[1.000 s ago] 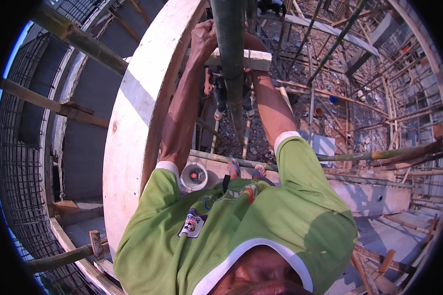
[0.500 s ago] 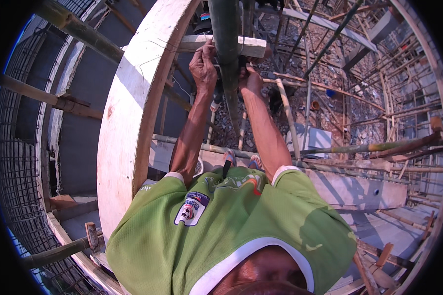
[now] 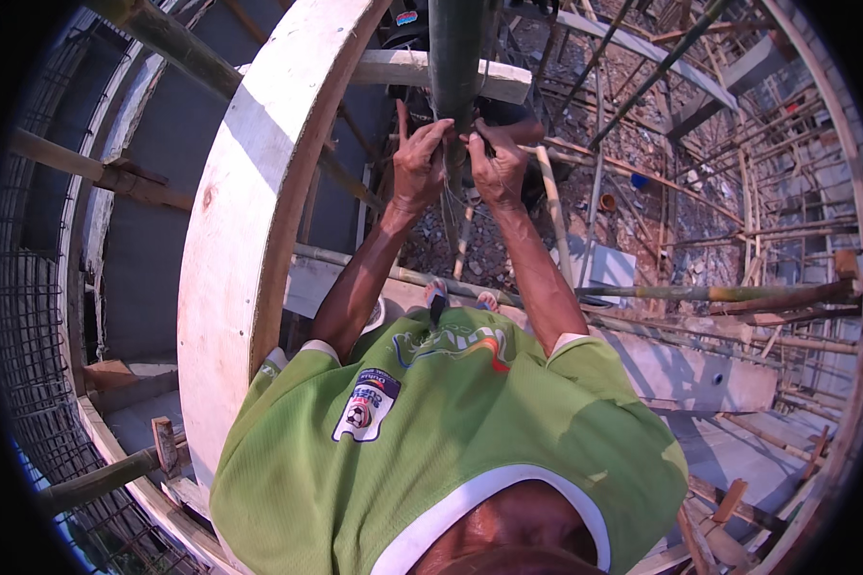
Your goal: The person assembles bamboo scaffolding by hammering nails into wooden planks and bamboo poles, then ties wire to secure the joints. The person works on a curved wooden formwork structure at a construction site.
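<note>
Both my hands are raised at the lower end of a thick dark bamboo pole [image 3: 455,67]. My left hand [image 3: 418,168] pinches with thumb and fingertips at the pole's left side, one finger sticking up. On the other side my right hand [image 3: 499,171] is closed in a similar pinch. Thin wire-like strands [image 3: 446,206] hang down between the hands; whether they are wire or string is hard to tell. Just beyond my fingers a short wooden batten [image 3: 503,82] crosses behind the pole and meets a wide curved plank [image 3: 249,182] on the left.
Another person in a dark cap [image 3: 408,31] is below, beyond the batten, with a forearm [image 3: 523,131] behind my right hand. A horizontal bamboo rail [image 3: 681,292] runs at right. Rubble [image 3: 633,206] and more scaffolding lie below. Steel mesh [image 3: 38,316] stands far left.
Both hands have come down from the batten, nearer to me, and now meet at the pole's lower end. The strands between them have come into view.
</note>
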`<state>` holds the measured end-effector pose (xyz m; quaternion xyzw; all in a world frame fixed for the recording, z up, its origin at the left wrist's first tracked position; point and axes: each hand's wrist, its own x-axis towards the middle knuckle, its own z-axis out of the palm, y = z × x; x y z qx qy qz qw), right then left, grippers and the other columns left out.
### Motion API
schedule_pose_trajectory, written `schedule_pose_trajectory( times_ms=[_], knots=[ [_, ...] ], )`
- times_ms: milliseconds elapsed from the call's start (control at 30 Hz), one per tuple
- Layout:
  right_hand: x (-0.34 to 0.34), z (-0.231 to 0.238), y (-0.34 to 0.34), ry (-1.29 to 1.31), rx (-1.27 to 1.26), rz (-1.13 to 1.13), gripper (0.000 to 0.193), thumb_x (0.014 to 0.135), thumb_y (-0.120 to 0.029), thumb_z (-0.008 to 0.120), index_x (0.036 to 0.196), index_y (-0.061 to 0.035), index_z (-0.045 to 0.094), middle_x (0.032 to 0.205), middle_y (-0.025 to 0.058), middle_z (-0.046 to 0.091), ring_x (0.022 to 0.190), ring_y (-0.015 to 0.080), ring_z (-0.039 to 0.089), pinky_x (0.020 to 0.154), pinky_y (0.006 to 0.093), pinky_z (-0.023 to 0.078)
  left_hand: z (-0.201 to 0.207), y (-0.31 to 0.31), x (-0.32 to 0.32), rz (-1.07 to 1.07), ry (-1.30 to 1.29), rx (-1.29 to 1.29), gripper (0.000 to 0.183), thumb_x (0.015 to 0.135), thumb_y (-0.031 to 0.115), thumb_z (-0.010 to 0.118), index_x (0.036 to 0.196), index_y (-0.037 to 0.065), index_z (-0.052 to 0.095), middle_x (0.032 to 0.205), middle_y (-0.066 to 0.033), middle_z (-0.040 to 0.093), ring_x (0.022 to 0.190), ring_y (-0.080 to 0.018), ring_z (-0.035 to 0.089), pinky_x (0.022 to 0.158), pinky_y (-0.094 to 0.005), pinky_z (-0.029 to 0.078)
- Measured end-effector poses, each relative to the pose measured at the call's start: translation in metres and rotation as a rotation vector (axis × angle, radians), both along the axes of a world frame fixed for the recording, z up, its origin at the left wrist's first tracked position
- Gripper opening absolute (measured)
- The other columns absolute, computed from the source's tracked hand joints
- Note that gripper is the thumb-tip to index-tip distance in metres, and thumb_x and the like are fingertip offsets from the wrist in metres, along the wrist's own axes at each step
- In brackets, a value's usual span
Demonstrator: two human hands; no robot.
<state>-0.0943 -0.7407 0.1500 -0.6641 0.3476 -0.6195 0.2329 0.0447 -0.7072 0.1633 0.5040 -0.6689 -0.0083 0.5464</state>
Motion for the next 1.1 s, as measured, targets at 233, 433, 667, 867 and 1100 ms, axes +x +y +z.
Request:
schedule_pose_trajectory(
  times_ms=[233,433,667,867,1100],
  knots=[
    [-0.052,0.018,-0.03,0.374,0.156,0.46,0.049,0.077,-0.005,0.064,0.125,0.0061,0.059,0.115,0.0199,0.068,0.11,0.0259,0.066,0.098,0.0358,0.051,-0.001,0.0,-0.002,-0.355,0.635,0.313,0.032,0.093,0.0,0.051,0.122,-0.007,0.063,0.11,-0.0138,0.071,0.099,-0.0195,0.069,0.092,-0.0296,0.052],
    [-0.068,0.035,-0.046,-0.15,0.751,0.885,0.044,0.085,0.0,0.059,0.126,0.0132,0.052,0.119,0.0257,0.063,0.11,0.0296,0.065,0.1,0.0399,0.051,-0.019,-0.006,-0.02,-0.263,0.959,0.267,0.02,0.098,0.003,0.056,0.113,-0.01,0.058,0.101,-0.0174,0.07,0.088,-0.0203,0.072,0.077,-0.0283,0.06],
    [-0.022,0.03,-0.048,-0.238,0.924,0.433,0.025,0.086,0.007,0.06,0.111,0.0108,0.057,0.075,0.0148,0.067,0.06,0.0209,0.068,0.058,0.0314,0.059,-0.01,-0.004,-0.026,-0.199,0.986,0.313,0.019,0.099,0.003,0.054,0.112,-0.011,0.054,0.09,-0.0164,0.07,0.078,-0.0185,0.071,0.068,-0.0257,0.059],
    [-0.043,-0.002,-0.067,-0.174,0.971,0.656,0.04,0.093,0.0,0.053,0.132,0.0089,0.049,0.072,0.0087,0.063,0.053,0.0115,0.057,0.051,0.0261,0.051,-0.008,-0.003,-0.006,-0.077,0.669,0.522,0.018,0.095,0.004,0.057,0.111,-0.005,0.059,0.102,-0.0165,0.069,0.087,-0.022,0.071,0.076,-0.033,0.058],
    [-0.025,-0.039,-0.102,0.152,0.542,0.483,0.039,0.094,0.0,0.049,0.132,-0.0021,0.058,0.087,0.0072,0.069,0.063,0.0127,0.06,0.057,0.0261,0.051,-0.023,-0.021,0.025,-0.11,0.262,0.312,0.017,0.084,0.006,0.064,0.098,-0.002,0.057,0.136,-0.0255,0.05,0.129,-0.0284,0.05,0.117,-0.0485,0.011]
  ],
)
